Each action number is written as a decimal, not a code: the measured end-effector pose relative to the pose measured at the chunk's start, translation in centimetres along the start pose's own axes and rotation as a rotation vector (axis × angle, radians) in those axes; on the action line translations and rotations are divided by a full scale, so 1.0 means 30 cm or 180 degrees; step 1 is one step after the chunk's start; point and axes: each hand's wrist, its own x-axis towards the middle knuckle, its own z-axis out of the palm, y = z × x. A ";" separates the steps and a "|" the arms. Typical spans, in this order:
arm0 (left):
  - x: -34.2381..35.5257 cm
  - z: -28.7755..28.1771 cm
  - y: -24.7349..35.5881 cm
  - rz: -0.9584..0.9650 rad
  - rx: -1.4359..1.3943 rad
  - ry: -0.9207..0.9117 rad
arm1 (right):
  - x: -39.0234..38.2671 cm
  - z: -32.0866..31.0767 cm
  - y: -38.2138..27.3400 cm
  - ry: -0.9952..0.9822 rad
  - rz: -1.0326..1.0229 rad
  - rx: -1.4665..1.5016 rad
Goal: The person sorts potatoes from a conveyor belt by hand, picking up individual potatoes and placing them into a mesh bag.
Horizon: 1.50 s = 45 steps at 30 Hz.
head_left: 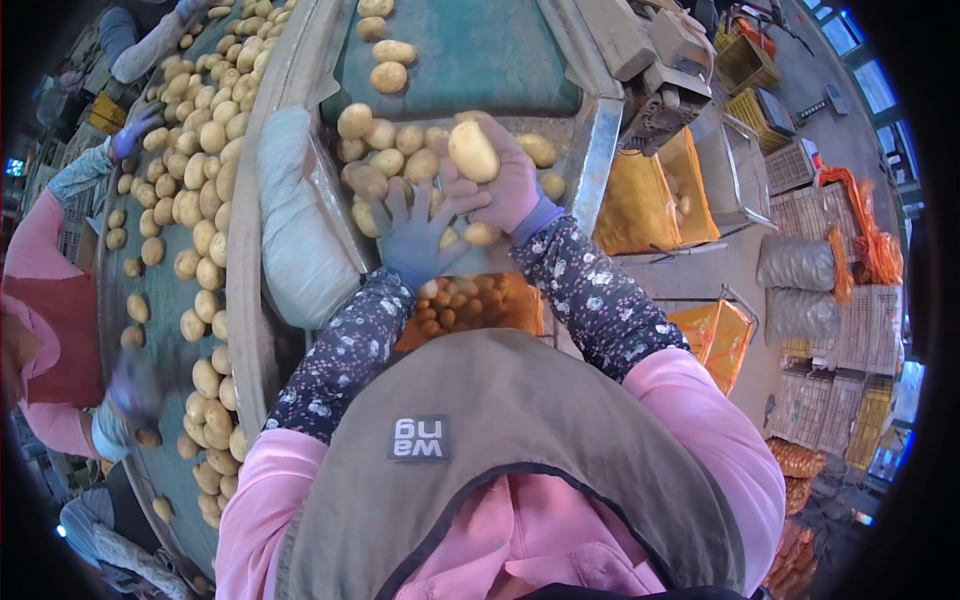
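Note:
My right hand (pixel 512 188), in a pale purple-pink glove, grips a large yellow potato (pixel 473 152) above the tray. Beside it on the left, my left hand (pixel 412 237), in a blue-grey glove, has its fingers spread over the loose potatoes (pixel 385 162); its palm side is hidden, and no held potato shows. The potatoes lie in a metal tray (pixel 600 150) at the end of a green belt (pixel 460 60). Below my hands, an orange mesh bag (pixel 528 305) contains several potatoes.
Left of me, a long conveyor (pixel 165 290) carries many potatoes, with a co-worker in pink (pixel 45 240) across it. A wrapped grey-white pad (pixel 300 220) lines the tray's left side. Orange bags (pixel 640 205) hang at the right, near stacked crates (pixel 860 325).

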 end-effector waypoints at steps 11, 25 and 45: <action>-0.035 0.042 -0.039 0.1370 0.0080 -0.0364 | -0.034 0.046 0.040 0.0963 -0.0956 -0.1918; -0.025 0.076 -0.040 0.1087 -0.0522 0.0056 | -0.072 -0.182 0.043 0.1586 -0.0491 -0.1959; -0.130 -0.104 0.005 0.1116 -0.0170 -0.0229 | -0.405 0.884 -0.642 0.3860 -0.6202 -0.7965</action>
